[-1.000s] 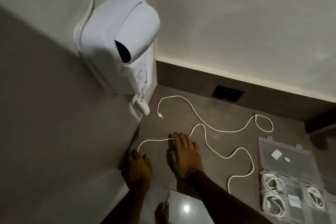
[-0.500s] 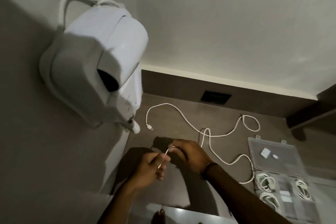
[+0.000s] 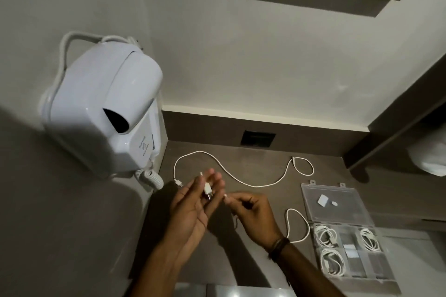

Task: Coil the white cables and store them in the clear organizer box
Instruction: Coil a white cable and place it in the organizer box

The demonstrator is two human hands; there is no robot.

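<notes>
My left hand (image 3: 193, 202) is raised above the brown counter and holds a few small turns of white cable between its fingers. My right hand (image 3: 251, 214) pinches the same cable just right of that coil. A loop of this cable (image 3: 298, 224) trails on the counter by my right wrist. A second white cable (image 3: 241, 177) lies loose across the counter behind my hands, its plug near the left wall. The clear organizer box (image 3: 337, 202) lies open at the right, lid folded back, with three coiled white cables (image 3: 327, 236) in its compartments.
A white wall-mounted hair dryer (image 3: 106, 108) with a curly cord hangs at the left, close to the counter. A dark socket plate (image 3: 258, 138) sits in the back panel. A white object (image 3: 432, 154) rests on a shelf at far right.
Both hands went from flat on the counter to lifting one cable end. That cable has been drawn in and partly wound on my left fingers; less of it lies on the counter.
</notes>
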